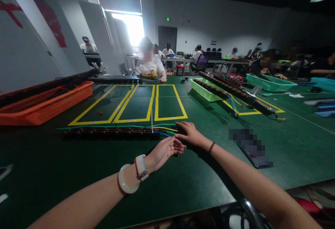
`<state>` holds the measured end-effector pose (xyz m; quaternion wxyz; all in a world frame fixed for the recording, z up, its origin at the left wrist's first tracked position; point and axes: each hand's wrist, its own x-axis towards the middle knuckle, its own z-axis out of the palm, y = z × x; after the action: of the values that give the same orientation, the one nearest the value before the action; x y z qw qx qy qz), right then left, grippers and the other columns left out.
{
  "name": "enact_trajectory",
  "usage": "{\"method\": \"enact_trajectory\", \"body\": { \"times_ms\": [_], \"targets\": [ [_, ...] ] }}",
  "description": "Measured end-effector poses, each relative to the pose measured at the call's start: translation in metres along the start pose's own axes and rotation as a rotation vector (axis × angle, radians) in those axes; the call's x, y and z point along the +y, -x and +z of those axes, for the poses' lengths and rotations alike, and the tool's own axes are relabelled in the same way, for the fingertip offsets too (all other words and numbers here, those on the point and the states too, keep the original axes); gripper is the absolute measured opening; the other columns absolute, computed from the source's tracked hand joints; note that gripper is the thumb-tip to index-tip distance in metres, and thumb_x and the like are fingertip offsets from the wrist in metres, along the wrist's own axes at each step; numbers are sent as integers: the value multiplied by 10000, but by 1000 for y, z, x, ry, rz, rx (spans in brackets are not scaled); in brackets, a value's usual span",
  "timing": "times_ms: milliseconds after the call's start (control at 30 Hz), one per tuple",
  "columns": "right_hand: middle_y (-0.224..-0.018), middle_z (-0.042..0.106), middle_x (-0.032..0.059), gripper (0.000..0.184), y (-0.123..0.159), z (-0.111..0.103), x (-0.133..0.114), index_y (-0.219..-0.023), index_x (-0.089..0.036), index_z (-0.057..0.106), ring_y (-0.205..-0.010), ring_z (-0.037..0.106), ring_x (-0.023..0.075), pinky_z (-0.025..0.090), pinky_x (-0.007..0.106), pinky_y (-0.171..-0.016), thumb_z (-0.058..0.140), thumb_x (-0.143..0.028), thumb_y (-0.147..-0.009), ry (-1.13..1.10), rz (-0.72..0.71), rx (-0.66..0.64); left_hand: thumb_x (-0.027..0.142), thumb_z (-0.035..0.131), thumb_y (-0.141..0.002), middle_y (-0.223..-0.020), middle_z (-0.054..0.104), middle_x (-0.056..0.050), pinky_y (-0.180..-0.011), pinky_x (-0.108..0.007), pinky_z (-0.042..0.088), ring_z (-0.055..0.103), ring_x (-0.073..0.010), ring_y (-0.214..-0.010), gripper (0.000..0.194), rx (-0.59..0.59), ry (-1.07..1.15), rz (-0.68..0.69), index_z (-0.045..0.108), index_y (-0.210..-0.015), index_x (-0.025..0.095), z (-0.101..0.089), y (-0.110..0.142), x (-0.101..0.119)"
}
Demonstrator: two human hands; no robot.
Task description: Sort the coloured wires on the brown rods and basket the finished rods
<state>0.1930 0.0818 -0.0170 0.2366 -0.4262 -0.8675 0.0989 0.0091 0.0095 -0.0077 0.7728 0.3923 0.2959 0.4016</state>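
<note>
A long dark wire harness (110,132) lies crosswise on the green table, with a white cable tie (152,119) standing up from it. Green, yellow and blue wires (166,129) come out of its right end. Over those wire ends is my right hand (192,134), palm down, its fingers apart and near or touching the wires. My left hand (166,151) is turned palm upward just below, fingers stretched and slightly curved, with nothing visible in it. The wire tips are partly hidden by my hands.
Yellow tape rectangles (170,118) mark the green table (209,190). An orange basket (47,107) stands left; a green basket (206,91) with more harnesses (222,88) is at right. A blurred phone-like object (252,150) lies right of my hands. Across the table sits a person (151,65).
</note>
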Motion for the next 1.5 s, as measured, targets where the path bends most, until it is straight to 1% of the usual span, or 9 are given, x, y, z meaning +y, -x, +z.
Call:
{"method": "enact_trajectory", "body": {
  "times_ms": [100,333,500,767,833,933,1067,1300,1500],
  "targets": [
    [-1055,580,93,614,-1,-1,-5,-1278,-175,508,-1003,504,219,320,380,-927,655,-484,-768,43,-6,-10,282,471,-888,-923,659,-168,-837,-357,469,635,-214,-859,224,-8,-13,6,571,-865,83,-1,0,-1],
    [-819,617,47,187,-3,-1,-11,-861,-135,659,-769,524,149,362,262,-724,615,-312,-822,-65,33,-83,287,472,-888,-926,660,-169,-840,-349,472,632,-211,-860,229,-14,-30,6,575,-865,83,-1,1,-1],
    [-753,608,15,201,-3,0,-11,-836,-122,625,-660,516,113,363,214,-606,589,-318,-815,-308,170,-169,282,491,-879,-944,659,-175,-855,-356,473,631,-220,-883,226,-17,-13,-15,583,-885,76,0,1,2],
    [-736,609,24,373,-2,0,-13,-888,-103,609,-612,506,105,380,212,-565,551,-461,-804,-796,297,-250,225,419,-898,-968,653,-223,-945,-393,437,645,-235,-903,268,20,121,-134,583,-940,17,1,-5,6],
    [-717,604,17,349,-1,-1,-16,-879,-105,616,-580,484,96,354,202,-530,542,-441,-820,-727,311,-250,224,425,-897,-990,648,-229,-967,-404,422,641,-246,-933,261,22,145,-143,565,-977,18,2,-5,7],
    [-638,567,-5,258,0,-3,-22,-775,-117,609,-534,433,81,294,195,-497,547,-357,-845,-417,261,-199,236,435,-899,-1033,639,-221,-975,-409,418,632,-252,-972,266,38,191,-163,529,-1045,34,2,-6,7],
    [-662,574,5,188,2,-5,-30,-721,-133,598,-600,461,92,302,212,-574,571,-259,-858,-18,68,-34,268,420,-912,-1063,628,-209,-971,-393,424,622,-246,-992,302,82,243,-165,521,-1071,33,2,-7,8],
    [-755,587,43,139,7,-8,-36,-935,-144,633,-691,486,145,334,288,-711,510,-202,-905,431,-288,26,323,431,-911,-1034,631,-186,-962,-387,430,594,-233,-1024,294,88,389,-113,557,-972,64,-1,-7,8],
    [-845,581,84,265,10,-16,-39,-1141,-97,566,-738,476,173,358,316,-709,400,-162,-945,602,-491,6,332,406,-923,-1040,629,-168,-973,-397,418,576,-226,-1046,313,100,421,-83,557,-1041,84,2,-8,10]
  ]
}}
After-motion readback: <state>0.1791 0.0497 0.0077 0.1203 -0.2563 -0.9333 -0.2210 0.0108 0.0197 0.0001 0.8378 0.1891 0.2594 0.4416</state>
